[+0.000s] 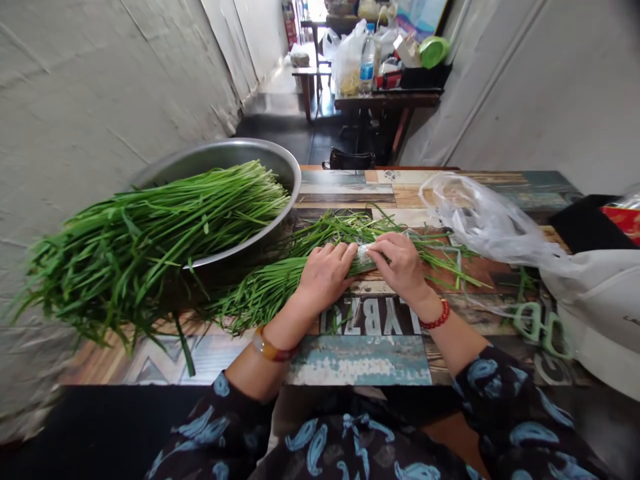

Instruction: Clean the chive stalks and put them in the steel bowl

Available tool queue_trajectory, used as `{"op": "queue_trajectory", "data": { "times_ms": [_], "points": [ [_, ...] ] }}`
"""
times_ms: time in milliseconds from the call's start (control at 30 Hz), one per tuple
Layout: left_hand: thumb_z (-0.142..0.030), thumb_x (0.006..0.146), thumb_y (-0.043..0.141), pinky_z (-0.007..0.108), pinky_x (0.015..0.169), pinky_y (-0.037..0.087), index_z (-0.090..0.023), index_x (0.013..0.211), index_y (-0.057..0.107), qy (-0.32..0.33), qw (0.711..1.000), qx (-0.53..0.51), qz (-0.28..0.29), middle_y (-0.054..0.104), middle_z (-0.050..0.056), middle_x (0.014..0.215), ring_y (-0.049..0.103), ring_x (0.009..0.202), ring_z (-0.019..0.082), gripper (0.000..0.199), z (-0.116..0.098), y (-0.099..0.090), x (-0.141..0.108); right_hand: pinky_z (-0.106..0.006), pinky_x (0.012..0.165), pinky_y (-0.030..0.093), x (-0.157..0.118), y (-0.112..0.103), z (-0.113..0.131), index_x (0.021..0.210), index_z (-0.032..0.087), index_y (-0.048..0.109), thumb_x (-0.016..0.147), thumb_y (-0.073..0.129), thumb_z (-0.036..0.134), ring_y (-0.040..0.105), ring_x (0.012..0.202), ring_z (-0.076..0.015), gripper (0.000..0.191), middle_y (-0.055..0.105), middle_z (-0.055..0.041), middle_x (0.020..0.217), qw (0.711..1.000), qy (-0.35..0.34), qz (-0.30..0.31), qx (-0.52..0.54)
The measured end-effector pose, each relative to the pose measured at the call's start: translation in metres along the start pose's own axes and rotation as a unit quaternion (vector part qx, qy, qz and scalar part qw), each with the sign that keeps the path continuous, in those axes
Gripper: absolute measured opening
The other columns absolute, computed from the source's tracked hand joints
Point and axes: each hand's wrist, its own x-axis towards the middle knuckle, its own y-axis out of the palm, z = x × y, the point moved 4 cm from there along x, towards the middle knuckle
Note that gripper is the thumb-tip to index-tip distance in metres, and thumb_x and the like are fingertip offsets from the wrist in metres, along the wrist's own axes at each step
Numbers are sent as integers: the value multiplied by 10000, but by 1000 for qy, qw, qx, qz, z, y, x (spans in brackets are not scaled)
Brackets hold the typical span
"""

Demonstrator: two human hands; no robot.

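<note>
A bundle of garlic chives lies on the patterned tabletop, leaves pointing left. My left hand presses over it with curled fingers, gripping it near the stem end. Clear plastic, a strip or wrap, shows around the stems between my hands. Thumb and fingertips of my right hand pinch together at that plastic's right edge. Loose chive pieces are scattered behind and to the right of the hands. A large heap of chives fills the metal basin at left and hangs over its edge.
The steel basin stands at the table's left by the wall. On the right are a crumpled clear plastic bag, pale green glasses and a white bag. Beyond, another table holds a water bottle and bags.
</note>
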Motion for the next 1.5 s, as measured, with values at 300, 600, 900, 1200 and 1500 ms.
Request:
{"op": "queue_trajectory", "data": {
  "times_ms": [300,600,900,1200,1500],
  "points": [
    [-430,832,682,417,873,417,-198,1393,438,18,999,-23,-13,625,120,1230,563,1070,293,654,-3,-2,-1,-274,615,433,-3,2,-36,759,206,591,849,605,449,517,640,-137,259,594,7,692,921,266,-111,262],
    [-355,834,666,432,979,412,-204,1381,458,39,995,-74,-58,590,141,1277,545,1167,307,605,-9,-4,-3,-194,466,364,-3,-9,-72,739,197,556,774,703,488,439,502,-66,328,540,50,616,807,359,-225,412],
    [-329,853,608,423,997,443,-214,1390,433,-123,966,-138,-179,575,126,1242,531,1178,278,576,18,-16,-4,-268,588,532,0,-26,-57,716,243,417,864,589,597,566,562,-119,421,465,60,568,766,328,-172,525],
    [-309,816,655,445,973,437,-206,1336,517,-46,996,-55,-42,584,135,1302,540,1172,317,548,8,1,4,-201,396,268,-2,-80,-64,734,242,441,880,627,420,165,395,-66,296,182,115,524,785,263,-291,480],
    [-241,740,714,401,997,484,-196,1369,512,54,986,-155,-37,662,104,1282,629,1147,279,662,14,-11,-2,-188,396,274,-18,-89,-117,761,236,418,926,520,325,172,397,-53,213,180,128,538,734,296,-451,412]
  ]
}}
